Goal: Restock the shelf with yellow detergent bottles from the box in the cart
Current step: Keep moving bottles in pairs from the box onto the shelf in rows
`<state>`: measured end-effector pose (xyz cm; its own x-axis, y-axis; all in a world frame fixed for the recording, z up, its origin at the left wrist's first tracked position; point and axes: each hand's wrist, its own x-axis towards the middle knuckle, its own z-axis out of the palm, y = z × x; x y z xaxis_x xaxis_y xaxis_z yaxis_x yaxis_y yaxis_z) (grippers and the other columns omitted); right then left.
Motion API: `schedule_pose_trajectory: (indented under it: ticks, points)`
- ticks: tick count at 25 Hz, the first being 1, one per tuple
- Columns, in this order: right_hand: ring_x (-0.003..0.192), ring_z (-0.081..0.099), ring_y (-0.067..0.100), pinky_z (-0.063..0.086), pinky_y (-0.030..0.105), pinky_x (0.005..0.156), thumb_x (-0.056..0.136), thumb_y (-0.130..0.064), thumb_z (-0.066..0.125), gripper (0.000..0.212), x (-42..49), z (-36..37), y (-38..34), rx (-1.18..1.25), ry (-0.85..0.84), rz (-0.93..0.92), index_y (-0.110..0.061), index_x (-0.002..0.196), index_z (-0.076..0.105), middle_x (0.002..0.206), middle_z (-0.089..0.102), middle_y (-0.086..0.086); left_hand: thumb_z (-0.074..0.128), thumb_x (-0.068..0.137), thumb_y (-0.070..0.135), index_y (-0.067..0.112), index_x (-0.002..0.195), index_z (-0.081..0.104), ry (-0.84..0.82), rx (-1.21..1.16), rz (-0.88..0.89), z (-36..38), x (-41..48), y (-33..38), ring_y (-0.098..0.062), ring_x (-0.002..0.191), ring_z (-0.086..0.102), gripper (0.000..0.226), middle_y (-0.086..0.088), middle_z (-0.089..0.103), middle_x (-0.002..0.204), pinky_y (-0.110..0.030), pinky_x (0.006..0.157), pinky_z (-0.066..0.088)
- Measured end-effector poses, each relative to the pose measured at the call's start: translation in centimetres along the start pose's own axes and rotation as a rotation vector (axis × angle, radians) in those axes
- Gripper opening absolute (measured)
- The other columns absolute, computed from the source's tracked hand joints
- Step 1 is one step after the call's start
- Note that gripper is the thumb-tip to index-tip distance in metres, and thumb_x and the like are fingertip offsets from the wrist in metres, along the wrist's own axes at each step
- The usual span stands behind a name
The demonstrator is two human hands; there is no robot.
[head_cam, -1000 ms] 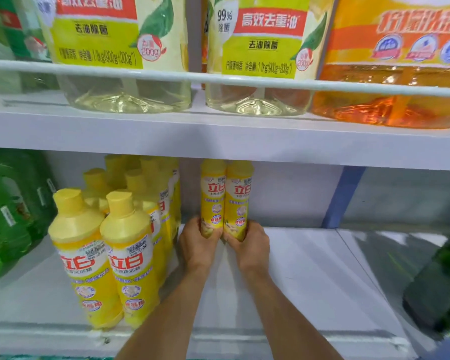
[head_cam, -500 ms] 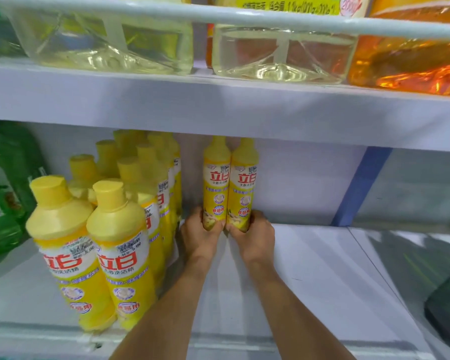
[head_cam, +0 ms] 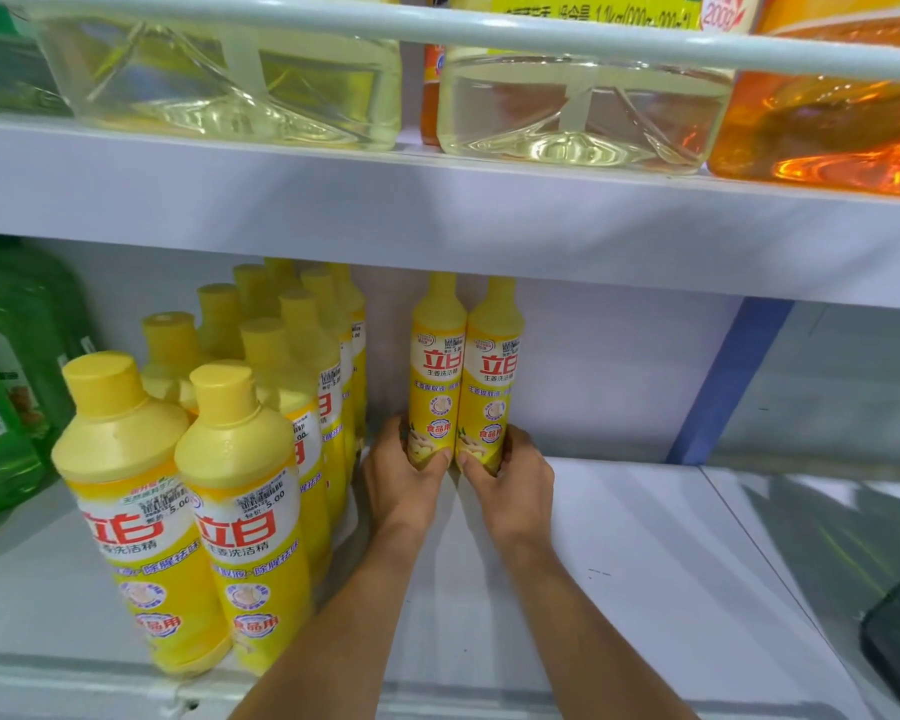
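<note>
- Two hands deep in the lower shelf bay, each wrapped around the base of one yellow bottle: left hand [head_cam: 404, 475] grips the left bottle [head_cam: 436, 376], right hand [head_cam: 510, 480] grips the right bottle [head_cam: 494, 381].
- Fingers curled round the bottle bottoms, thumbs to the front; neither hand is spread.
- Both bottles upright, long axis vertical, sides touching each other, labels facing out.
- Pair sits at the far end of the shelf board [head_cam: 645, 553], close to the back wall [head_cam: 609, 366]; I can't tell whether they touch it or whether the bases are fully down.
- Bottles lie straight ahead of the hands, each equally near to its own; next move likely just letting go and pulling straight back.
- Caps come close under the upper shelf [head_cam: 437, 215], so not much headroom for lifting.
- Left of the pair: a stocked block of yellow bottles [head_cam: 240, 459] in rows running front to back, with a narrow gap between the block and the left hand.
- Right of the pair the board is bare up to a blue upright [head_cam: 723, 381].
- Green bottles [head_cam: 11, 387] at far left; large clear jugs [head_cam: 219, 80] and an orange jug [head_cam: 827, 122] on the upper shelf.
- Cart and box not in view.
</note>
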<state>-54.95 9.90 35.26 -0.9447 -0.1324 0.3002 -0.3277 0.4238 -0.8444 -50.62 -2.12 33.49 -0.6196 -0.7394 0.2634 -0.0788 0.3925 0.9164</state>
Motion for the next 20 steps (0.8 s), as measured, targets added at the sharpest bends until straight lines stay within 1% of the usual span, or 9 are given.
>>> schedule_pose_trajectory:
  ticks: [1,3,5,10,20]
  points:
    - [0.098,0.069,0.016,0.058,0.032,0.085,0.078,-0.044,0.084,0.049,0.0,0.1,0.0,-0.007,0.003,0.004,-0.023,0.117,0.063,0.109,0.073,-0.004,0.083,0.066,0.048,0.034,0.117,0.059,0.001,-0.019,-0.007,0.0,0.1,-0.1,-0.016,0.099,0.072,0.058,0.008,0.075,0.11,-0.046,0.087,0.061]
    - [0.099,0.069,0.017,0.058,0.035,0.087,0.078,-0.045,0.084,0.049,0.0,0.2,0.1,-0.015,0.008,0.014,-0.023,0.117,0.062,0.109,0.073,-0.003,0.087,0.068,0.039,0.032,0.112,0.061,0.002,-0.042,-0.017,0.1,0.1,-0.1,-0.016,0.095,0.073,0.052,0.008,0.075,0.106,-0.046,0.086,0.061]
    - [0.101,0.068,0.019,0.058,0.037,0.089,0.079,-0.047,0.083,0.051,-0.1,0.3,0.1,-0.041,0.016,0.017,-0.023,0.119,0.062,0.111,0.072,-0.002,0.089,0.07,0.033,0.032,0.111,0.063,0.004,-0.051,-0.019,0.1,0.1,-0.2,-0.016,0.095,0.073,0.049,0.007,0.076,0.106,-0.047,0.086,0.061]
    - [0.103,0.068,0.019,0.057,0.035,0.09,0.08,-0.049,0.081,0.053,-0.1,0.3,-0.1,-0.082,0.016,0.017,-0.023,0.122,0.061,0.114,0.071,-0.002,0.089,0.073,0.033,0.031,0.116,0.065,0.0,-0.051,-0.004,0.2,0.1,-0.5,-0.015,0.098,0.072,0.049,0.009,0.075,0.108,-0.048,0.088,0.061]
    - [0.099,0.069,0.018,0.058,0.033,0.087,0.08,-0.051,0.081,0.052,0.1,0.4,0.1,-0.097,0.016,0.008,-0.024,0.12,0.061,0.113,0.071,-0.003,0.087,0.076,0.033,0.031,0.118,0.064,-0.01,-0.046,-0.004,0.4,0.4,-1.1,-0.016,0.102,0.072,0.049,0.007,0.074,0.113,-0.049,0.091,0.06]
